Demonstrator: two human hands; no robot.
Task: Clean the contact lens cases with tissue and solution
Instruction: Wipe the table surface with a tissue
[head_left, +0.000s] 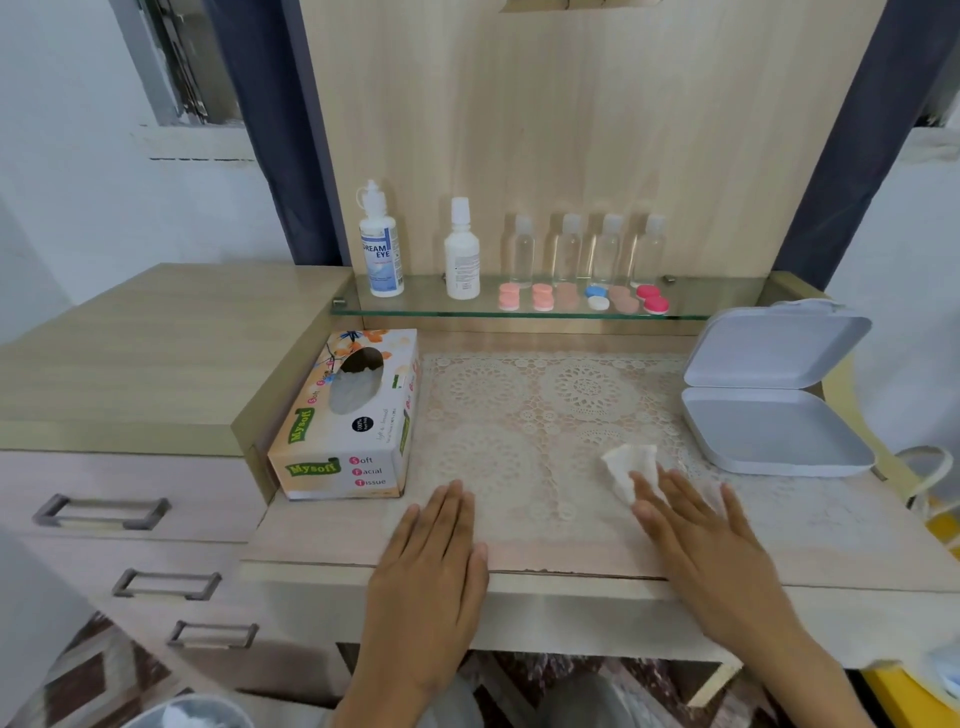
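The printed cardboard tissue box (345, 415) sits at the left of the counter (322, 525), close by for fresh sheets. Behind it, the white-and-blue plastic solution bottle (382, 244) stands upright on the glass shelf (519, 313). My left hand (431, 551) lies flat and released, holding nothing. The small round pink, blue and red lens cases (582, 299) line the shelf, not yet fetched. My right hand (706, 540), fingers straight, pins the crumpled white tissue (626, 465) ready for wiping.

Bare mat (545, 415) between tissue box (348, 421) and case (769, 395)
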